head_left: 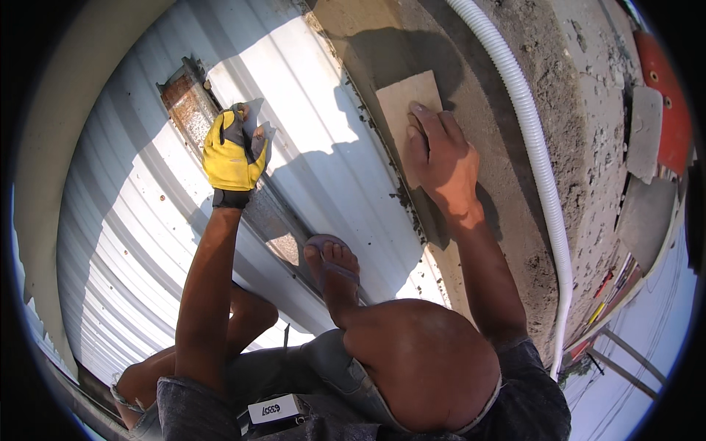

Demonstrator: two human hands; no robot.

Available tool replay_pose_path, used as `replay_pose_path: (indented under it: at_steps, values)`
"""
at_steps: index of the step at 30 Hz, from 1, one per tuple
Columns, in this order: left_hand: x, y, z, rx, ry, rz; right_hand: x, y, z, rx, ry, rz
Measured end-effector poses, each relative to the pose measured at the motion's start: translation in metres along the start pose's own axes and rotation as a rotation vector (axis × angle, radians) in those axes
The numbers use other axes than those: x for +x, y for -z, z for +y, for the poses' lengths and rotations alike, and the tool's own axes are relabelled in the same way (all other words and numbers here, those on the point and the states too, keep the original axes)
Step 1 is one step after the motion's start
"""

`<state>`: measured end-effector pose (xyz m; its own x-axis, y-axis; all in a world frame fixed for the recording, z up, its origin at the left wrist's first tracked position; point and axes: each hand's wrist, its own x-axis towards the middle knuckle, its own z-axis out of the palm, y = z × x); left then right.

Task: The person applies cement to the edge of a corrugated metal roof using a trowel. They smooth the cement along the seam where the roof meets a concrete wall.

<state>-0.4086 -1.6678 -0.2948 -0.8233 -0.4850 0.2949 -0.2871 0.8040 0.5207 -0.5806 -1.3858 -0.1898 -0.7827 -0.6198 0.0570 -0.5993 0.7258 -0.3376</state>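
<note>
Smoothing wet mortar: right hand (pixel 441 158), fingers flat, pressing wooden float (pixel 401 110); left hand (pixel 232 151), fingers clamped on trowel (pixel 257 136); needing another even stroke.

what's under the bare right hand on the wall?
A flat tan board, pressed against the grey plastered wall face by the right hand. The board's upper part shows above the fingers; its lower part and the plaster behind it are covered.
</note>
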Motion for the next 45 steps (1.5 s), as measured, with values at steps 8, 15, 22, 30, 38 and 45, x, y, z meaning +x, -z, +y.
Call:
replay_pose_path:
  at_steps: [8,15,22,30,38,45]
  values:
    - [0.002,-0.005,0.007,-0.02,-0.054,0.024,0.147,-0.062,-0.019,-0.136,0.067,-0.05]
    - [0.0,0.005,0.005,-0.033,0.006,-0.016,-0.135,0.013,0.069,-0.139,-0.142,-0.346]
    - [0.008,0.008,0.007,-0.001,-0.016,-0.005,0.029,0.001,-0.014,-0.042,0.07,-0.017]
    - [-0.011,-0.007,-0.001,-0.055,-0.077,-0.025,0.09,-0.048,-0.01,-0.171,-0.014,-0.057]
    - [-0.007,-0.006,0.0,-0.101,-0.085,-0.026,-0.261,0.039,0.086,-0.159,-0.292,-0.274]
    - [-0.009,-0.008,0.004,-0.161,-0.105,-0.049,-0.021,-0.007,0.002,-0.036,-0.033,0.207]
